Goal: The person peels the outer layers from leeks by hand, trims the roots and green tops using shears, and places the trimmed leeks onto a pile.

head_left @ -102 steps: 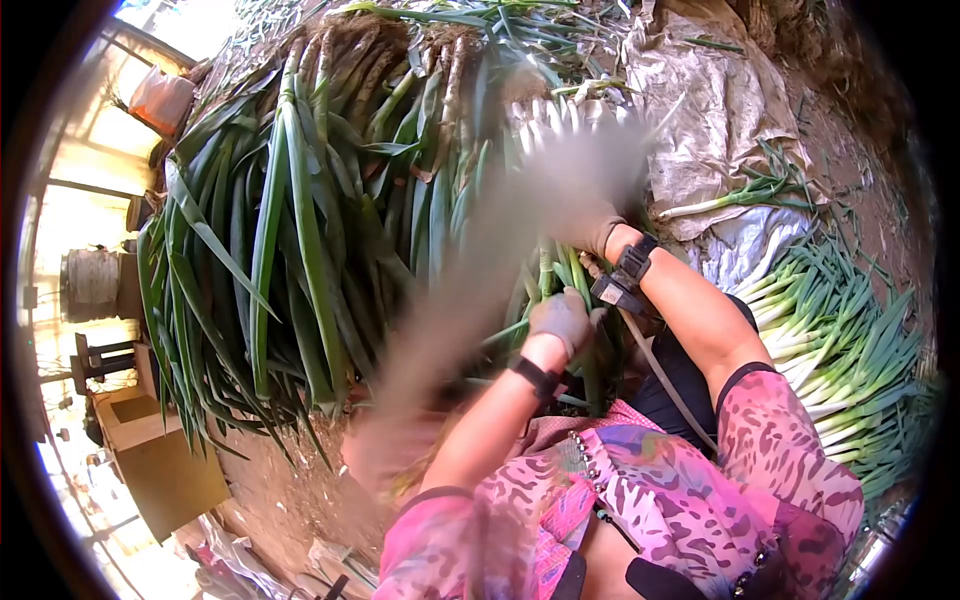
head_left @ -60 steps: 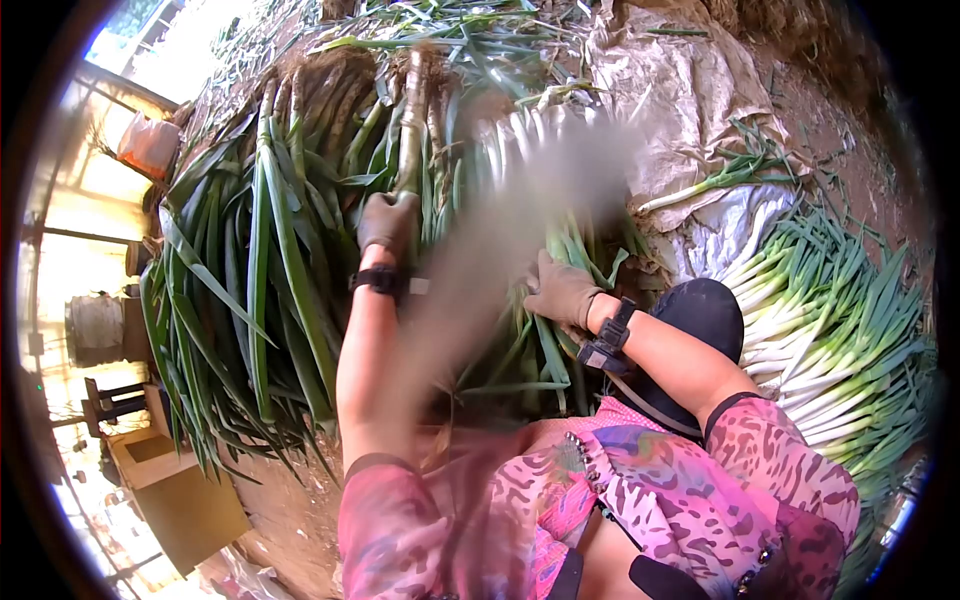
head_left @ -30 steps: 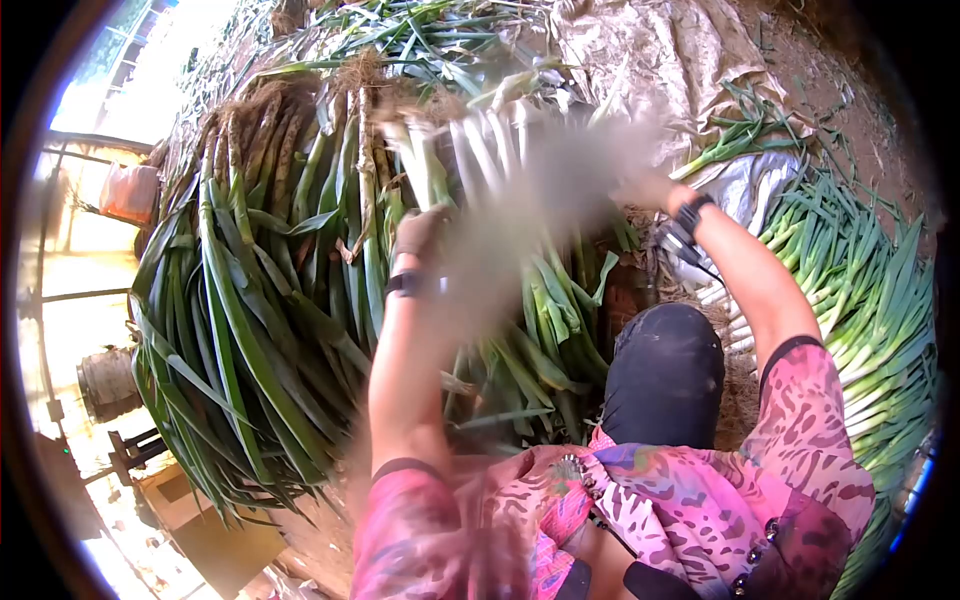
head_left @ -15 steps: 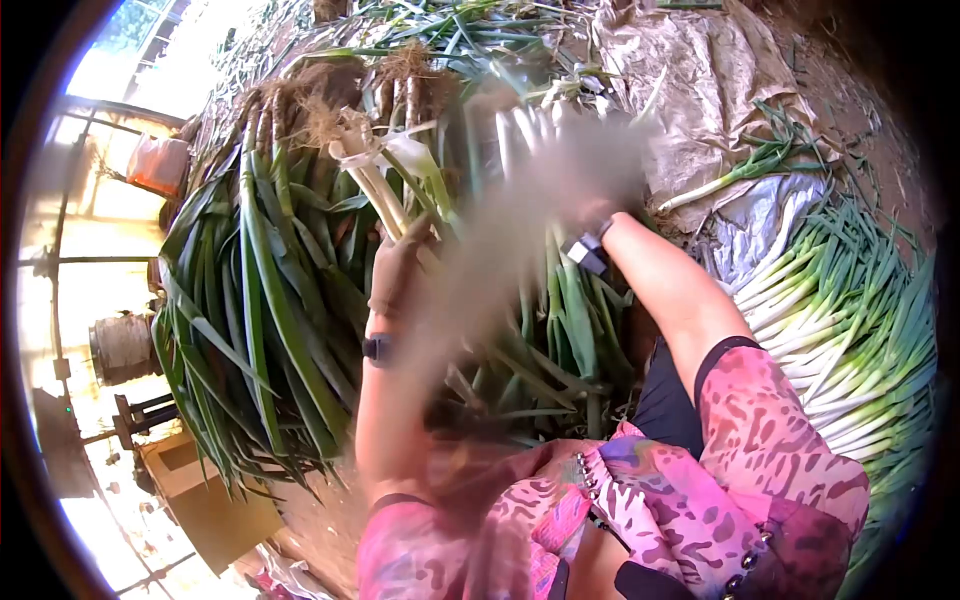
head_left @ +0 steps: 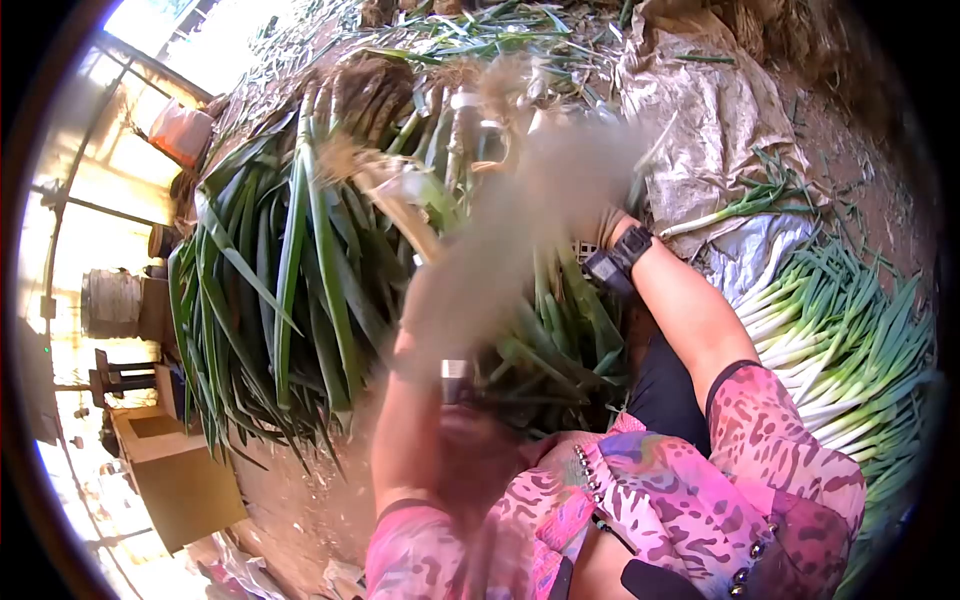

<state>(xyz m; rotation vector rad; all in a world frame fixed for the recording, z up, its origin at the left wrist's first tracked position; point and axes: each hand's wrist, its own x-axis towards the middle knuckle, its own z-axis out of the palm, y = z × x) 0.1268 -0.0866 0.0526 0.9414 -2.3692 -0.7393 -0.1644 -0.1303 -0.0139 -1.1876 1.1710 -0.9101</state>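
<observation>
A grey-brown smear blurs the middle of the view and covers much of both hands. Wearing a dark band at the wrist, my left hand (head_left: 428,305) is closed around the lower part of a few large green onions (head_left: 400,212). Their hairy roots point up and to the left. My right hand (head_left: 598,200), with a dark watch at the wrist, is over the white shafts of other onions; its fingers are lost in the smear. Green leaves hang below both hands.
A big pile of unpeeled green onions (head_left: 290,260) with earthy roots lies left. Cleaned onions (head_left: 840,350) are heaped at right, near a crumpled tan sheet (head_left: 700,100) and a silvery sheet (head_left: 765,245). A cardboard box (head_left: 185,480) stands lower left.
The view has shifted slightly. My left hand has moved a little right and down, and the onions in it tilt more to the left. My right hand stays in about the same place.
</observation>
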